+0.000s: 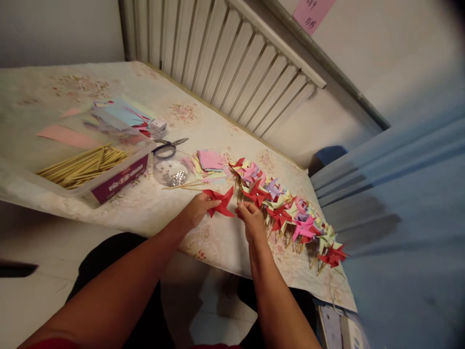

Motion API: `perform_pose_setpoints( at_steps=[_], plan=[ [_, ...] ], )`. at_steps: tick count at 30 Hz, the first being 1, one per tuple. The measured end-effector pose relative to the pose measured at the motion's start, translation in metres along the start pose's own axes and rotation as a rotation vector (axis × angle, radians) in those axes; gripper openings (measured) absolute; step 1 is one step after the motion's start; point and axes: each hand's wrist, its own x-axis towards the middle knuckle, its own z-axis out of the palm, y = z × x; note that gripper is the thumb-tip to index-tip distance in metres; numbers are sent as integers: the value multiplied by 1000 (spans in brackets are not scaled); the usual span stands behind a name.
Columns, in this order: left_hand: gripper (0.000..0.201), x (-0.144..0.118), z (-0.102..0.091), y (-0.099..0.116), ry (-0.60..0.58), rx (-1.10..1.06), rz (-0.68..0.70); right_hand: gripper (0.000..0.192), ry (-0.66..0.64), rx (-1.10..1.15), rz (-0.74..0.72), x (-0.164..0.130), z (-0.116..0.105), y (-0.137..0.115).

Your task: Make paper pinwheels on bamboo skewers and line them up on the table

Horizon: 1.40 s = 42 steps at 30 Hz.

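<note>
My left hand and my right hand both pinch a red paper pinwheel just above the table's front part. The left fingers hold its left side, the right fingers its right edge. Just right of my hands lies a long row of finished pinwheels in red, pink, purple and yellow, on wooden sticks. A loose wooden stick lies on the tablecloth behind the red pinwheel.
A clear box of wooden sticks stands at the left, with coloured paper sheets behind it. Scissors, a round dish of pins and a stack of cut paper squares lie mid-table. A radiator runs along the back.
</note>
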Motion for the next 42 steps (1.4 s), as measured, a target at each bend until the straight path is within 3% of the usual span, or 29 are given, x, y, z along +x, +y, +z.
perform_pose_setpoints(
  at_steps=[7, 11, 14, 18, 25, 42],
  plan=[
    [26, -29, -6, -12, 13, -137, -38, 18, 142, -443, -182, -46, -66, 67],
    [25, -50, -10, -21, 36, -147, -56, 23, 102, -672, -449, -67, -84, 96],
    [25, -66, -13, -25, 44, -143, -57, 25, 122, -784, -568, -72, -85, 104],
    [25, -77, -16, -29, 111, -174, -13, 24, 146, -842, -615, -72, -83, 107],
    [25, -81, -18, -37, 147, -190, 58, 22, 150, -840, -649, -71, -83, 110],
    [22, -104, 0, -53, 228, -174, 99, 20, 149, -830, -677, -72, -84, 111]
  ],
)
